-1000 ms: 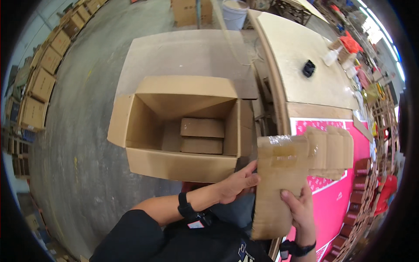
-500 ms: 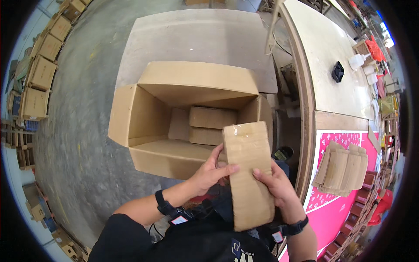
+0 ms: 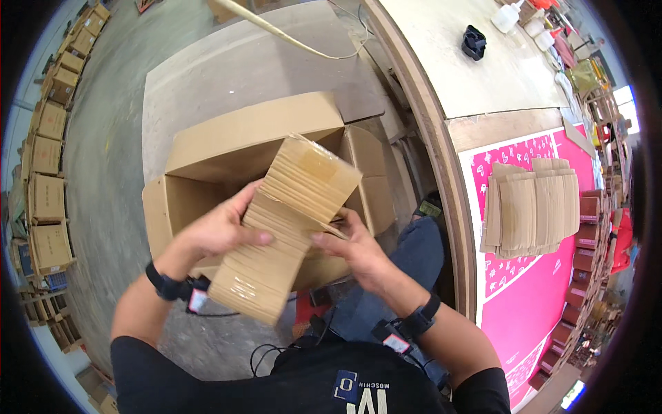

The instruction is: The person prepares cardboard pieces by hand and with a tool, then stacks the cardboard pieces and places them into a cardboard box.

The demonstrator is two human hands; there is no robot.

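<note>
Both my hands hold a ridged piece of brown corrugated cardboard (image 3: 272, 231) tilted over an open carton. A crease or overlap crosses its middle, and clear tape shines near both ends. My left hand (image 3: 219, 226) grips its left edge, thumb on top. On the right edge my right hand (image 3: 358, 252) pinches it, thumb on top and fingers partly hidden. The large brown carton (image 3: 255, 131) stands below with its flaps folded out. The cardboard and my hands hide most of its inside.
To my right, a table bears a pink-and-white printed sheet (image 3: 517, 297) with a stack of cardboard pieces (image 3: 534, 207) on it. Farther back are a black holder (image 3: 474, 43) and white bottles (image 3: 507, 17). A grey board (image 3: 207, 83) lies beyond the carton. Cartons (image 3: 48, 200) line the far left.
The cardboard has swung from near upright to a slant, its top leaning right, and now shows ridges and a crease. My hands moved left with it. The surroundings have shifted left in view.
</note>
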